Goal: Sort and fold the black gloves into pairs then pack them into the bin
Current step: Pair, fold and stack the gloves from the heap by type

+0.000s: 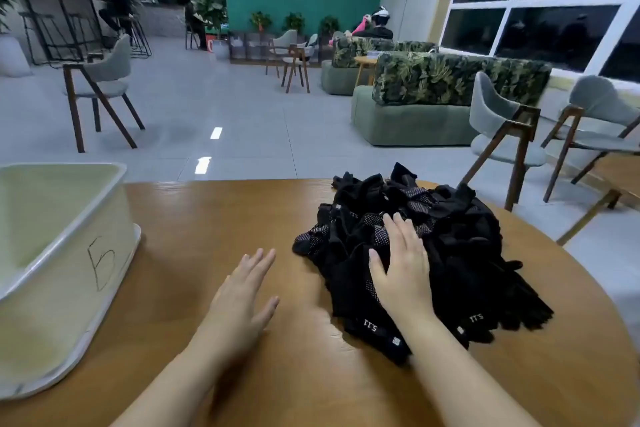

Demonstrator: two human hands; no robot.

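A loose heap of several black gloves point(460, 246) with white dotted patches and small white logos lies on the right half of the round wooden table point(214, 218). My right hand point(401, 267) lies flat on the near left side of the heap, fingers straight. Over bare wood just left of the heap, my left hand point(242, 298) is open with fingers spread and holds nothing. The pale plastic bin point(65, 253), marked with a hand-drawn "5", stands at the table's left edge; the part of its inside that shows holds nothing.
Beyond the table's far edge lies grey tiled floor with wooden chairs point(505, 135) close at the right and one chair point(100, 80) at the far left. Green sofas point(415, 107) and seated people are further back.
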